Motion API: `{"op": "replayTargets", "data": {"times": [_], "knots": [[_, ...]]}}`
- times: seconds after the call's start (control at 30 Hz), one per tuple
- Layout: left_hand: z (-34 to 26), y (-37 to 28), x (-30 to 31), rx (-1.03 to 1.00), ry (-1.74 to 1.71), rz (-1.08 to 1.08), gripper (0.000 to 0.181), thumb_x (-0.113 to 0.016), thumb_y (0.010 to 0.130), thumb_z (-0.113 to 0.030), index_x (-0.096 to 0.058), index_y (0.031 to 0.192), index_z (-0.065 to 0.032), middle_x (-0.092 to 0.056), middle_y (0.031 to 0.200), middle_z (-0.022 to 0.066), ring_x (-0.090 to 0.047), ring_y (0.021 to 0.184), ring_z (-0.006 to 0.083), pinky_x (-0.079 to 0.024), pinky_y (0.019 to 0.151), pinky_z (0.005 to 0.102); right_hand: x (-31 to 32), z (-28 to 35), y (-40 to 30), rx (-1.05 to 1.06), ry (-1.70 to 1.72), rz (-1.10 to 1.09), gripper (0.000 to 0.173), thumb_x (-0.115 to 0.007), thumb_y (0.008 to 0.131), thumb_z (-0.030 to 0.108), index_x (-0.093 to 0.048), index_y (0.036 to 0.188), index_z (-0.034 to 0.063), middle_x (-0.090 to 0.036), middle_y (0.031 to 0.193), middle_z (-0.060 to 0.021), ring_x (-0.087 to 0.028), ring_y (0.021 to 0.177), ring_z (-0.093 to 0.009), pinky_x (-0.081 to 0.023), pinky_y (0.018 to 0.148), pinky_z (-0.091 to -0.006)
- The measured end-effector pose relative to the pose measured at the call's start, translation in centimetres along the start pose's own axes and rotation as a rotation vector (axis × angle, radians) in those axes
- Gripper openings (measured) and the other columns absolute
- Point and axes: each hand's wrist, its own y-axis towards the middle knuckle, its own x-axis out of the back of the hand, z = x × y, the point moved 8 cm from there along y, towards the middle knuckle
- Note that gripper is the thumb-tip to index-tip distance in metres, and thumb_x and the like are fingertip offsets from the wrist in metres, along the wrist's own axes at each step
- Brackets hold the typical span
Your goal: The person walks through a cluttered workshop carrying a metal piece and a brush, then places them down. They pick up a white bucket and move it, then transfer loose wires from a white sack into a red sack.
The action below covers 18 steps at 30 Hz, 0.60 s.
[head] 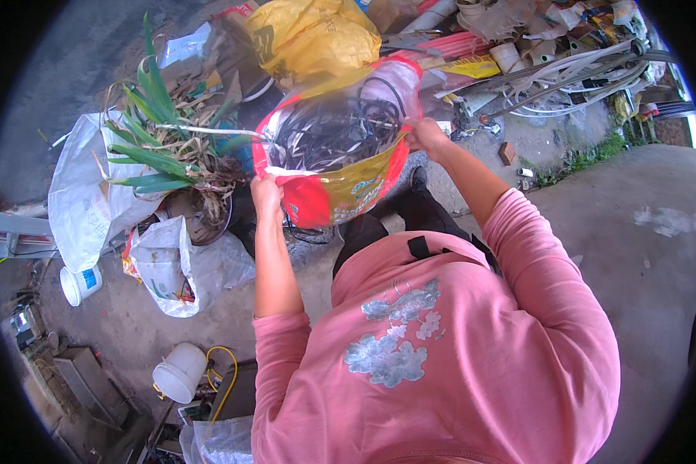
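A red and yellow woven plastic sack (307,200) hangs before me with its mouth spread wide. My left hand (267,194) grips the near left part of its rim, and my right hand (426,138) grips the right side. Inside lies a tangle of black and white cables (336,136). A stiff white tube or cable (209,130) sticks out over the rim to the left. Printing covers the sack's near side. How far down the contents reach is hidden.
To the left a leafy green plant (156,151) stands in a round pot (200,217), beside white woven sacks (87,197). A yellow bag (319,40) sits beyond. Pipes and coiled white tubing (580,87) pile up at the far right. A brick piece (507,153) and white buckets (180,371) are on the floor.
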Motion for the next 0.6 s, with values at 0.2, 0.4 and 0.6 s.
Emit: {"op": "replayTargets", "data": {"times": [0.2, 0.4, 0.6], "knots": [[-0.5, -1.3, -0.7, 0.049, 0.118, 0.069, 0.017, -0.039, 0.08, -0.004, -0.057, 0.08, -0.0055, -0.053, 0.062, 0.0011, -0.044, 0.044, 0.0086, -0.029, 0.04, 0.0244, 1.9, -1.9, -0.4, -0.023, -0.009, 0.036, 0.028, -0.05, 0.089, 0.026, -0.053, 0.073, 0.0036, -0.05, 0.058, -0.0054, -0.051, 0.05, -0.016, -0.046, 0.053, -0.0306], [0.2, -1.8, -0.3, 0.115, 0.222, 0.067, 0.016, -0.04, 0.08, -0.005, -0.056, 0.081, -0.0044, -0.051, 0.061, 0.0009, -0.043, 0.043, 0.0093, -0.028, 0.038, 0.0247, 1.7, -1.7, -1.5, -0.075, -0.03, 0.051, 0.028, -0.05, 0.086, 0.026, -0.056, 0.075, 0.0017, -0.054, 0.058, -0.0072, -0.055, 0.051, -0.018, -0.047, 0.051, -0.0308], [0.6, -2.0, -0.4, 0.16, 0.229, 0.031, 0.016, -0.041, 0.081, -0.006, -0.056, 0.08, -0.0043, -0.049, 0.059, -0.0004, -0.04, 0.042, 0.0082, -0.027, 0.037, 0.025, 2.2, -1.8, -1.8, -0.238, -0.189, 0.107, 0.035, -0.05, 0.085, 0.039, -0.054, 0.074, 0.0061, -0.052, 0.057, -0.0045, -0.055, 0.052, -0.016, -0.045, 0.05, -0.0303]]}}
